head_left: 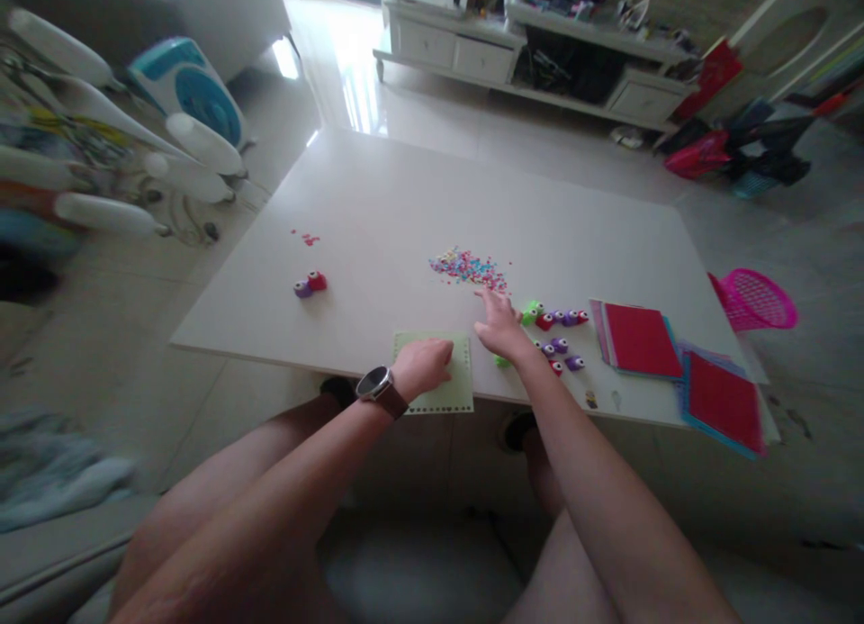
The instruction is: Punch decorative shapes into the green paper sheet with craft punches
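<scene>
A pale green sheet point(461, 381) with small holes punched along its edges lies at the table's near edge. My left hand point(424, 366), with a watch on the wrist, rests over it with fingers curled closed; what they hold, if anything, is hidden. My right hand point(500, 325) reaches over the white table with fingers apart, its fingertips just below a pile of small multicoloured paper bits point(472, 268). Right of it stand several small punches in green, red and purple point(558, 317).
Two more punches point(310, 284) and a few red bits point(309, 239) lie on the left of the table point(378, 192). Stacks of coloured paper point(641, 339) point(722, 401) sit at the right, near a pink basket point(762, 300). A fan point(193, 88) stands on the floor.
</scene>
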A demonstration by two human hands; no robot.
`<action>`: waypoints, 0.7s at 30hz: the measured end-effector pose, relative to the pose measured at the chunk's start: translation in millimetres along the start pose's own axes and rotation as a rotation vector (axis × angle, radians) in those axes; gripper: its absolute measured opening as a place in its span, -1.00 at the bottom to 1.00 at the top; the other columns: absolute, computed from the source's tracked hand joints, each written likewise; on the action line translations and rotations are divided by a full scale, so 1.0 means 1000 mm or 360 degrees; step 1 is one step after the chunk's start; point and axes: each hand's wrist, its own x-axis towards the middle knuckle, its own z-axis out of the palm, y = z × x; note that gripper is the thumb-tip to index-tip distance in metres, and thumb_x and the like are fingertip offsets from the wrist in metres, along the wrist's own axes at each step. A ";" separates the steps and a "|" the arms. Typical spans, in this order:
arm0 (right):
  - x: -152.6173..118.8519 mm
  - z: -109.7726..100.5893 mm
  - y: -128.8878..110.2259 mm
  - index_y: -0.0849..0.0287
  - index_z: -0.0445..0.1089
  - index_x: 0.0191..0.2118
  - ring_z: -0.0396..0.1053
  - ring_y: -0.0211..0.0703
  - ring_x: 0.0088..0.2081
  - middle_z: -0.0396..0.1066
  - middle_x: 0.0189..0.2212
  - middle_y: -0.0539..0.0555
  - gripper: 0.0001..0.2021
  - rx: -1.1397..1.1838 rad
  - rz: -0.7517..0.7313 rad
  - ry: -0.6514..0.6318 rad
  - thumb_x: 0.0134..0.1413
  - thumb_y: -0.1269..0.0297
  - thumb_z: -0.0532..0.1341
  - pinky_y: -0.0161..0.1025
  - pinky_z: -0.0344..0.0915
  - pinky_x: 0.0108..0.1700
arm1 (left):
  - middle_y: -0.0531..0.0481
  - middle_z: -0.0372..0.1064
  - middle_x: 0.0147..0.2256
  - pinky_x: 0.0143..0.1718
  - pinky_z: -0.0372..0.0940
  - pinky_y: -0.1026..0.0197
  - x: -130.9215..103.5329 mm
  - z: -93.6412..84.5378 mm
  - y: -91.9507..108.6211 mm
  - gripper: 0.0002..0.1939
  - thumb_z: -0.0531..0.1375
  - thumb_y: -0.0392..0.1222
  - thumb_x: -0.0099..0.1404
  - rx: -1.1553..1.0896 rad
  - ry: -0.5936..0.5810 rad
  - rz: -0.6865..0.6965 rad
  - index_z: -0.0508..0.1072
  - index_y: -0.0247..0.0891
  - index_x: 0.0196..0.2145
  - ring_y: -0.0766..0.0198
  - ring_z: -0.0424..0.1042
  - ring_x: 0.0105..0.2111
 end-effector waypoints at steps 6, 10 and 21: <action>-0.006 -0.013 0.008 0.19 0.44 0.17 0.32 0.23 0.25 0.46 0.18 0.30 -0.55 -0.0115 0.0000 0.0154 0.15 0.43 0.15 0.13 0.25 0.24 | -0.13 0.58 -0.11 -0.17 0.33 0.12 -0.001 0.001 -0.001 -0.83 0.27 -0.20 0.29 -0.0001 0.0019 0.0025 0.50 -0.19 -0.14 0.05 0.54 -0.11; -0.024 -0.024 0.023 0.20 0.51 -0.07 0.50 0.00 -0.09 0.58 -0.12 0.19 -0.72 -0.0175 -0.0009 -0.0017 0.15 0.47 0.14 -0.14 0.33 0.01 | -0.13 0.58 -0.11 -0.17 0.33 0.11 0.000 0.000 0.000 -0.83 0.28 -0.20 0.28 -0.0007 0.0027 0.0040 0.50 -0.19 -0.14 0.04 0.54 -0.11; -0.063 -0.027 0.042 0.13 0.58 -0.06 0.45 0.03 -0.12 0.47 -0.16 0.22 -0.65 -0.0532 -0.0159 -0.0227 0.03 0.50 0.23 -0.15 0.31 -0.03 | -0.12 0.56 -0.10 -0.13 0.34 0.12 0.010 0.000 0.007 -0.82 0.27 -0.20 0.32 -0.0055 0.0136 0.0087 0.48 -0.19 -0.11 0.07 0.53 -0.11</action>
